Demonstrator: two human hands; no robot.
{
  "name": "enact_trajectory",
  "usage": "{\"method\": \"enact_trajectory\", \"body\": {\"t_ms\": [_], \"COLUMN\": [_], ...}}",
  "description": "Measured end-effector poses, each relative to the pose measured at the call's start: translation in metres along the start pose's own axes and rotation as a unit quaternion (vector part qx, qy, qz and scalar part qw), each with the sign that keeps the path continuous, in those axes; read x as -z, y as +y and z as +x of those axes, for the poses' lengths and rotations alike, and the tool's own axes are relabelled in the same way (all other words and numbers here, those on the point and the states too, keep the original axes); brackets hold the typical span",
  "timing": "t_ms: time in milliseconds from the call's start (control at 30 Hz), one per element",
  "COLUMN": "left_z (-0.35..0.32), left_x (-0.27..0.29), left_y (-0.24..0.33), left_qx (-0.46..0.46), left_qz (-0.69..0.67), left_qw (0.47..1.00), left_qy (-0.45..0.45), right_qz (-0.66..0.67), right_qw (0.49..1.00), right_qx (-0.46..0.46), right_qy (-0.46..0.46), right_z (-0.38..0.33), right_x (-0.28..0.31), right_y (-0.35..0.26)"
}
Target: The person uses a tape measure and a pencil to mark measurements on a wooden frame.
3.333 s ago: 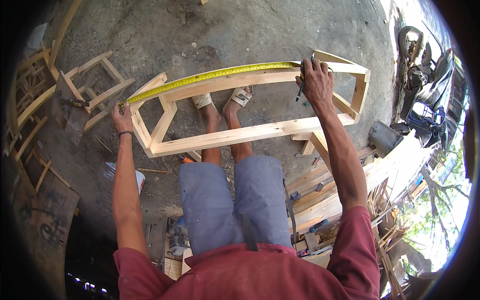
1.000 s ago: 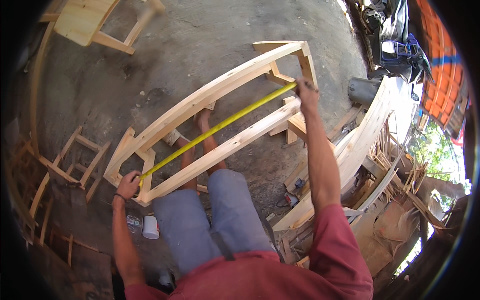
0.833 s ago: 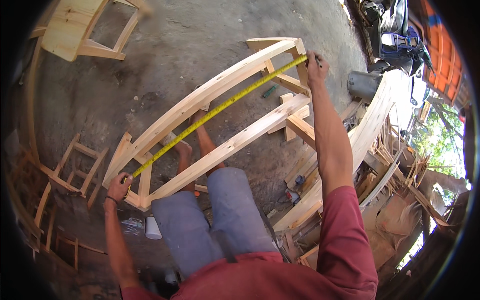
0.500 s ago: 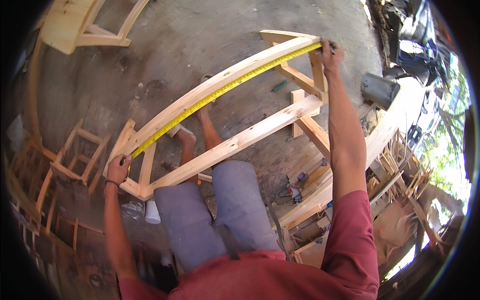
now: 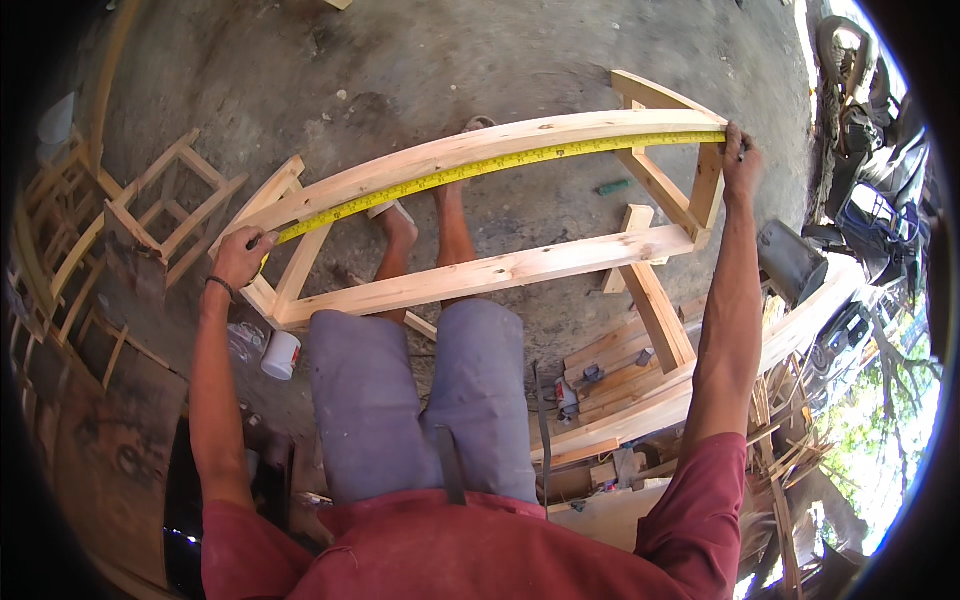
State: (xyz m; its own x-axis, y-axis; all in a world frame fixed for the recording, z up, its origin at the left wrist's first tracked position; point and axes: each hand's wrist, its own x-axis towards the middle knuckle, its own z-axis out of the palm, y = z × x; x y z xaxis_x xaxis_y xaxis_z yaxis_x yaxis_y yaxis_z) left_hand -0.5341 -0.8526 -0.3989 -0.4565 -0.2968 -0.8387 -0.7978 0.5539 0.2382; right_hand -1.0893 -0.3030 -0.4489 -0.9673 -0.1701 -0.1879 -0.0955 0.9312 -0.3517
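In the head view, a long, flat yellow tape measure [image 5: 500,162] with dark markings is stretched between the two hands, along the near side of the far rail of a pale, bare-wood frame [image 5: 490,268]; whether the rail is touched along its whole length cannot be told. The tape's left end is pinched by the curled fingers of the left hand [image 5: 240,258], which is placed at the frame's left end and is banded at the wrist by a dark bracelet [image 5: 219,286]. The right end is gripped by the closed fingers of the right hand [image 5: 740,165], set at the far right corner of the frame, where a small dark item is also held, its kind too small to be made out. The person's legs are partly crossed by the near rail. On the grey concrete floor [image 5: 540,50], a small green object [image 5: 613,187] is seen beyond the near rail, and a white cylindrical container [image 5: 281,356] is tilted beside crumpled clear plastic [image 5: 246,342]. Small slatted wooden frames [image 5: 205,210] are grouped at the left; at the right, a grey cylindrical bucket [image 5: 792,262] is placed near long pale planks [image 5: 640,415].
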Motion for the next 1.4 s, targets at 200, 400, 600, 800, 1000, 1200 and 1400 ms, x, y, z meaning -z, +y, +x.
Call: {"method": "enact_trajectory", "body": {"t_ms": [200, 400, 600, 800, 1000, 1200, 1400], "left_z": [0.016, 0.024, 0.023, 0.027, 0.028, 0.028, 0.029], "left_x": [0.014, 0.016, 0.017, 0.022, 0.022, 0.021, 0.023], "left_y": [0.005, 0.011, 0.011, 0.017, 0.017, 0.017, 0.021], "left_qx": [0.042, 0.069, 0.075, 0.091, 0.071, 0.075, 0.094], "left_qz": [0.012, 0.030, 0.033, 0.039, 0.060, 0.072, 0.071], "left_qw": [0.998, 0.996, 0.996, 0.994, 0.995, 0.994, 0.992], "left_qy": [-0.037, -0.047, -0.046, -0.055, -0.036, -0.029, -0.045], "right_qz": [0.099, 0.115, 0.096, 0.125, 0.136, 0.214, 0.220], "right_qw": [0.994, 0.990, 0.991, 0.985, 0.982, 0.966, 0.966], "right_qx": [-0.054, -0.071, -0.065, -0.102, -0.111, -0.112, -0.096], "right_qy": [0.005, 0.035, 0.062, 0.065, 0.072, 0.091, 0.094], "right_z": [0.000, 0.003, 0.000, 0.000, -0.004, -0.012, -0.016], "right_x": [0.001, -0.006, -0.008, -0.008, -0.007, -0.009, -0.010], "right_y": [0.005, 0.003, 0.000, -0.004, -0.011, -0.017, -0.020]}}
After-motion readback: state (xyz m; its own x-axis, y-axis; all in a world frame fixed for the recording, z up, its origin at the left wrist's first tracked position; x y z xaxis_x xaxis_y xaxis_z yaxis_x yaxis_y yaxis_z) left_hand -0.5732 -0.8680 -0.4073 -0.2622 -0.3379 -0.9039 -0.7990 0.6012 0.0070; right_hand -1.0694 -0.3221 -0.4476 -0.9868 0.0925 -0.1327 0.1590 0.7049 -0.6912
